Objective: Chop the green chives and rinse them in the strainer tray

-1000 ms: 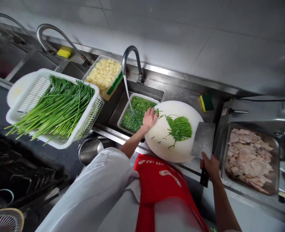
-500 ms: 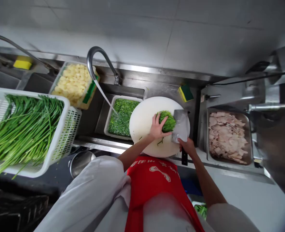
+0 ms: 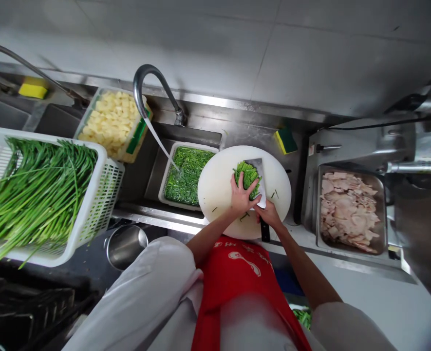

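On the round white cutting board (image 3: 215, 180) lies a heap of cut green chives (image 3: 247, 171). My left hand (image 3: 241, 196) is curved round the heap's near left side, fingers spread over it, holding it against the blade. A cleaver (image 3: 262, 187) is in my right hand (image 3: 269, 213), which is closed round the dark handle near the blade's base. The wide blade is partly under or behind the chives; their overlap hides the exact contact. A few loose green bits are scattered on the board.
Left of the board, water runs from a faucet (image 3: 140, 92) into a white basket of cut greens (image 3: 186, 178) in the sink. Long chives fill a white crate (image 3: 103, 170). Pale chunks fill a tub (image 3: 111, 122). Right are a sponge (image 3: 286, 141) and a metal tray (image 3: 383, 219) of sliced meat.
The cleaver has moved left from beside the heap to partly under or behind it. My right hand has come close to my left, and loose bits now show at the board's right.
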Available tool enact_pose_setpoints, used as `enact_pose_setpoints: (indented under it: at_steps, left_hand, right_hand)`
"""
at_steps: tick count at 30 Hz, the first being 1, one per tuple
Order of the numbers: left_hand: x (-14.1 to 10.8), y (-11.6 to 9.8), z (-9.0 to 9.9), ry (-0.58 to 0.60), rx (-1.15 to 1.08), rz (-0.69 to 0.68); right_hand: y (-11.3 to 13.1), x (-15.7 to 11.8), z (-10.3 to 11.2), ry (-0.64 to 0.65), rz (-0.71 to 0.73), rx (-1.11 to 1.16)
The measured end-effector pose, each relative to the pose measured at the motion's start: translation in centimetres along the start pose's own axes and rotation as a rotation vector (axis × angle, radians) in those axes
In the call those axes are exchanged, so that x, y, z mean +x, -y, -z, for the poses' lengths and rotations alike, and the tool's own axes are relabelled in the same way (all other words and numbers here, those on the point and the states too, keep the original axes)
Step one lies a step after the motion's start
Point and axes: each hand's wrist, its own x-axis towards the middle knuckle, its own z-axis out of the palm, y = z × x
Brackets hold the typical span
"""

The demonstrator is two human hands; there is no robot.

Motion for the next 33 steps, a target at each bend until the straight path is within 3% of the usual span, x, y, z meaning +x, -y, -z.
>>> enact_pose_setpoints:
  at_steps: [6, 10, 14, 17, 21, 24, 27, 29, 33]
  left_hand:
    - [0.0, 2.1, 1.9, -0.054, -0.005, 0.084]
    - [0.0, 5.0, 4.3, -0.12, 0.022, 0.153]
    - [-0.3, 9.1, 7.6, -0.223, 0.068, 0.277]
    - [-0.4, 13.0, 9.5, -0.315, 0.094, 0.412]
    - [0.1, 19.1, 11.3, -0.294, 0.057, 0.706]
    - [0.4, 22.2, 12.9, -0.257, 0.027, 0.839]
    - [-0.1, 22.2, 14.0, -0.365, 0.024, 0.723]
    - [-1.2, 20.4, 13.8, -0.376, 0.003, 0.583]
    - [-5.0, 14.4, 11.1, -0.12, 0.0, 0.301]
  right_hand:
    - [1.2, 1.8, -2.6, 0.064, 0.021, -0.032]
    - [2.8, 3.4, -6.6, 0.128, 0.035, -0.014]
    - [5.6, 5.2, -12.2, 0.213, 0.045, -0.009]
    - [8.4, 6.2, -15.7, 0.216, 0.068, -0.161]
    - [11.9, 6.6, -17.6, 0.102, 0.131, -0.421]
    - [13.0, 6.3, -15.8, 0.033, 0.15, -0.441]
    - [12.2, 5.0, -11.3, 0.013, 0.128, -0.251]
    - [10.7, 3.5, -7.2, -0.014, 0.108, -0.111]
    - [6.2, -1.0, 2.1, -0.212, 0.036, -0.186]
